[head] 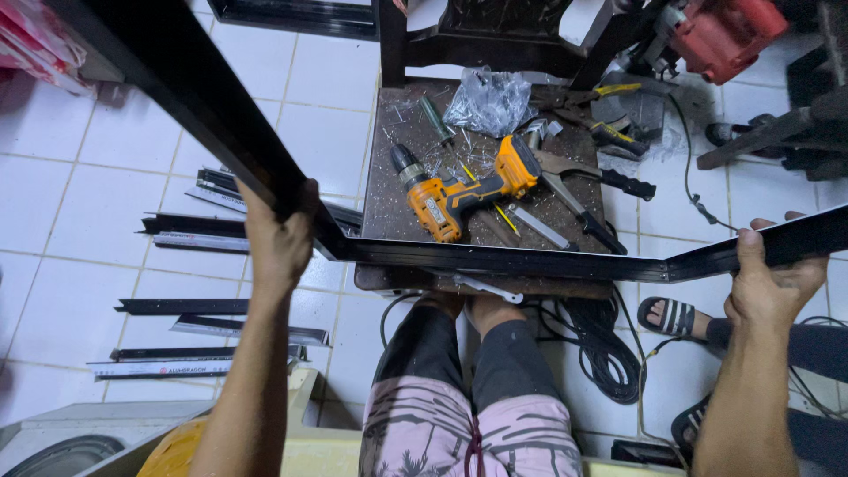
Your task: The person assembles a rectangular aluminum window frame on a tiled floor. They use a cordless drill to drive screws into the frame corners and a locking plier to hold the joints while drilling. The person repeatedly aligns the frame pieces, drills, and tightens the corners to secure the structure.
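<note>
Overhead, black frame (495, 258), long bar left-right, left hand (278, 238), right hand (770, 284)

Bare left hand (281, 237) raised, fingers curled in a closed grip, right hand (773, 281) raised likewise, forearms upright, well apart
</note>
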